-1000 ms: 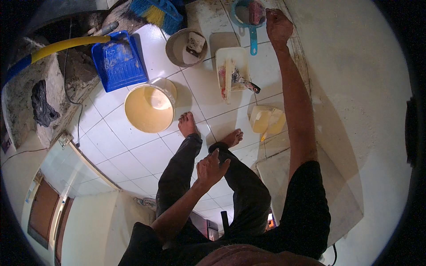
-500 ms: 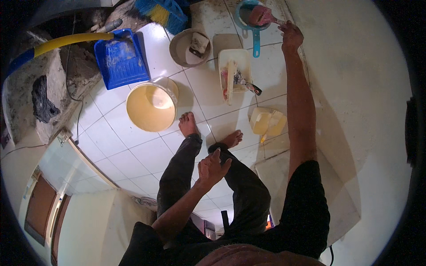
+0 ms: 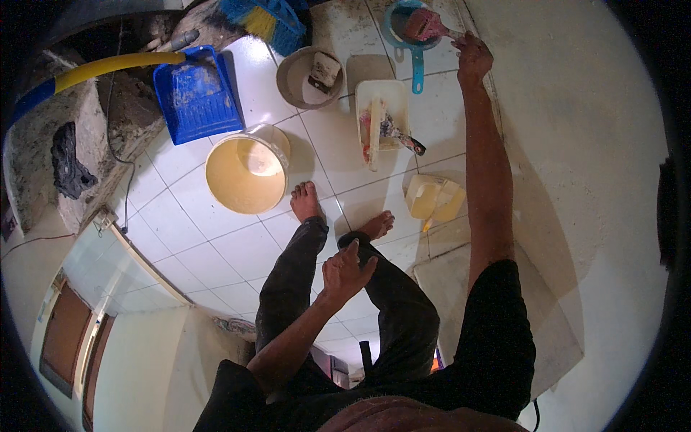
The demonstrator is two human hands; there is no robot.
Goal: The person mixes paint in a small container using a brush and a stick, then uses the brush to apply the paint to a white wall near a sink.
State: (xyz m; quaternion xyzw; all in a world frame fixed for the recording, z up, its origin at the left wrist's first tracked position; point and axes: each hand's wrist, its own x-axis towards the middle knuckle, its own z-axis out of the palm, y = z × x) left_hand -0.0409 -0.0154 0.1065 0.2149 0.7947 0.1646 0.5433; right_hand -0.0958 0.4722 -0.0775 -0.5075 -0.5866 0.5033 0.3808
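At the far right my right hand (image 3: 475, 59) is closed round the handle of a wide paintbrush (image 3: 426, 27) with a pinkish, stained head. The brush head is over a teal plastic dipper (image 3: 417, 70), whose contents are partly hidden by it. My left hand (image 3: 345, 275) hovers by my knees, holding nothing, with index finger and thumb apart. Left of the dipper a cream tray (image 3: 364, 90) holds a flat pale stick (image 3: 373, 133) and a dark-handled tool (image 3: 412, 144). A pale yellow cut container (image 3: 450, 198) stands near my right foot.
A cream bucket (image 3: 241, 191) stands left of my feet. Behind it are a blue dustpan (image 3: 198, 108), a round bowl (image 3: 286, 85) with a block in it, and a blue-and-yellow broom (image 3: 279, 27). Rough rubble (image 3: 86, 129) lines the left; a pale wall (image 3: 576, 129) rises on the right.
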